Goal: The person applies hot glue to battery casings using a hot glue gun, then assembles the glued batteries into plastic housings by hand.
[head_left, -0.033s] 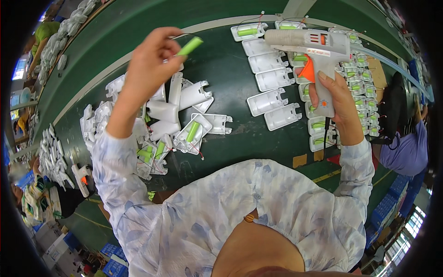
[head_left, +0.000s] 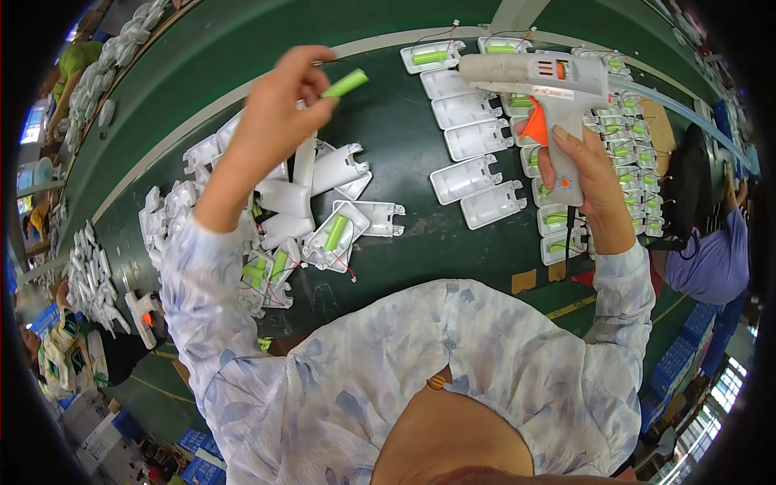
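Lime green, the cylinder [head_left: 349, 82] juts from my left hand [head_left: 283, 101], thumb and fingers closed on one end; white casings [head_left: 284, 198] lie heaped nearer me. My right hand [head_left: 592, 166] wraps the glue gun's [head_left: 578, 93] grip, white shells [head_left: 477, 139] to its left.

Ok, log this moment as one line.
left hand: holds green cylinder | right hand: holds glue gun | white casings: on green table

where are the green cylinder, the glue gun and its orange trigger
Green cylinder [head_left: 347, 83]: head view, middle of its exposed side.
Glue gun [head_left: 567, 111]: head view, top of its handle, just below the barrel.
Orange trigger [head_left: 535, 124]: head view, middle of its flat side.
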`<act>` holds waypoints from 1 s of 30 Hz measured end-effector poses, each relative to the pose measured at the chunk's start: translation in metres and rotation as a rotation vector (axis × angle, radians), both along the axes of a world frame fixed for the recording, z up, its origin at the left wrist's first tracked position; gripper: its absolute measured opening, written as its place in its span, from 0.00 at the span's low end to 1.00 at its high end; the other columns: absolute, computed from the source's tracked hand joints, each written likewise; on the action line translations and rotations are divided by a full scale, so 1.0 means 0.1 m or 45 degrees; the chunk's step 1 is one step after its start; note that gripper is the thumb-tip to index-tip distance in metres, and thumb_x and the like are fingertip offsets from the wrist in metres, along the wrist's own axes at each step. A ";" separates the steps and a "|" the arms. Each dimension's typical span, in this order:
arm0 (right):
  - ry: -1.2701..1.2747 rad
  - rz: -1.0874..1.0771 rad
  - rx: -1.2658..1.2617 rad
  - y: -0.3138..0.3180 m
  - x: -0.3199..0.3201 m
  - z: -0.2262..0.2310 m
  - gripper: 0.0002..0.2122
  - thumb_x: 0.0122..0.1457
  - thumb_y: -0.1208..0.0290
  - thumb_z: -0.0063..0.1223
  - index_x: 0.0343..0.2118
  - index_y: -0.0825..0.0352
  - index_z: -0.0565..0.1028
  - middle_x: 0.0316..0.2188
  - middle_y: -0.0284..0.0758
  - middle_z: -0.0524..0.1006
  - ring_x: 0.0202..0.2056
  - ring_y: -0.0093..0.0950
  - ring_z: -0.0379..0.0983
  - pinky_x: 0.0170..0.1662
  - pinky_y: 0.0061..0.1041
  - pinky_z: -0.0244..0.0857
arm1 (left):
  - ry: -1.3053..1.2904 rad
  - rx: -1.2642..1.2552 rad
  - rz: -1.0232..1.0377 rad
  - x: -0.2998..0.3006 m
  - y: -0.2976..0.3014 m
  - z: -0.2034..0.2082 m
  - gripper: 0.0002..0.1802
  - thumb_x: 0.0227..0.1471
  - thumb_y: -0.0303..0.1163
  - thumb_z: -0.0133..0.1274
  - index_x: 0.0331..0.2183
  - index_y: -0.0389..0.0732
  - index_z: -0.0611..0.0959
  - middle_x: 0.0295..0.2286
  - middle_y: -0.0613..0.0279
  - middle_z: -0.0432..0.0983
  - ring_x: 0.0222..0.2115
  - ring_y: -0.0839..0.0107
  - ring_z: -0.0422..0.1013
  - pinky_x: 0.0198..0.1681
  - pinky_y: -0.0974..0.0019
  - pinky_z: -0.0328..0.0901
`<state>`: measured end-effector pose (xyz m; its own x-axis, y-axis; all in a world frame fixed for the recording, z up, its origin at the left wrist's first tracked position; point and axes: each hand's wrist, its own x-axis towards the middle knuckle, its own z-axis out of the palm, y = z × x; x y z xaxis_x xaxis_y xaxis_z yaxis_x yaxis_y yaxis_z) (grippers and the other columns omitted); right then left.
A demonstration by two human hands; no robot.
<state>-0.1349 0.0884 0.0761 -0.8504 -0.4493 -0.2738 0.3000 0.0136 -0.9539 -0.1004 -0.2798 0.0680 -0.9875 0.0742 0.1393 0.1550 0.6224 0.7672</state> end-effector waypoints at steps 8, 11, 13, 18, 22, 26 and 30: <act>-0.080 0.068 0.182 0.13 0.04 -0.05 0.16 0.65 0.61 0.47 0.45 0.70 0.71 0.25 0.32 0.74 0.18 0.17 0.66 0.22 0.18 0.62 | 0.393 -0.683 -0.552 -0.48 0.18 -0.40 0.23 0.45 0.23 0.53 0.47 0.47 0.77 0.35 0.57 0.77 0.39 0.57 0.74 0.37 0.55 0.70; -0.103 0.017 0.196 0.08 0.06 -0.04 0.15 0.64 0.61 0.48 0.44 0.69 0.71 0.27 0.33 0.75 0.18 0.17 0.66 0.22 0.18 0.62 | 0.271 -0.645 -0.407 -0.40 0.30 -0.31 0.22 0.47 0.29 0.56 0.47 0.47 0.77 0.35 0.57 0.77 0.38 0.56 0.74 0.37 0.56 0.70; -0.095 0.006 0.173 0.06 0.05 -0.04 0.14 0.64 0.61 0.50 0.43 0.68 0.71 0.29 0.34 0.76 0.18 0.18 0.67 0.22 0.19 0.62 | 0.223 -0.665 -0.395 -0.37 0.42 -0.36 0.21 0.50 0.38 0.58 0.47 0.47 0.78 0.34 0.57 0.77 0.35 0.55 0.75 0.36 0.57 0.70; -0.076 0.064 0.226 0.04 0.03 -0.06 0.14 0.63 0.62 0.50 0.43 0.68 0.71 0.31 0.34 0.77 0.19 0.18 0.68 0.22 0.19 0.62 | 0.171 -0.981 -0.298 -0.33 0.52 -0.47 0.20 0.50 0.45 0.59 0.40 0.42 0.79 0.30 0.55 0.76 0.32 0.55 0.76 0.32 0.57 0.71; -0.063 0.080 0.246 0.04 0.02 -0.08 0.14 0.63 0.62 0.50 0.42 0.68 0.70 0.33 0.35 0.76 0.20 0.18 0.68 0.22 0.18 0.61 | 0.156 -0.998 -0.204 -0.29 0.52 -0.48 0.18 0.50 0.42 0.59 0.36 0.39 0.78 0.29 0.54 0.76 0.32 0.56 0.76 0.31 0.57 0.71; -0.082 0.093 0.253 0.01 0.01 -0.08 0.13 0.63 0.62 0.51 0.42 0.69 0.70 0.32 0.34 0.75 0.20 0.18 0.68 0.22 0.19 0.62 | 0.235 -0.876 -0.185 -0.32 0.35 -0.56 0.13 0.49 0.35 0.60 0.33 0.40 0.75 0.27 0.54 0.75 0.29 0.54 0.75 0.30 0.54 0.68; -0.050 0.123 0.293 0.05 0.00 -0.11 0.13 0.63 0.62 0.51 0.40 0.68 0.70 0.29 0.33 0.73 0.20 0.19 0.67 0.22 0.19 0.62 | 0.108 -0.758 -0.075 -0.39 0.32 -0.57 0.16 0.46 0.30 0.61 0.38 0.40 0.74 0.26 0.56 0.77 0.28 0.55 0.75 0.30 0.54 0.68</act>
<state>-0.1346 0.0935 0.0647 -0.7934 -0.4497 -0.4102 0.3236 0.2592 -0.9100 -0.1393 -0.2477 0.0115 -0.9666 0.2177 0.1352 0.2475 0.9296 0.2732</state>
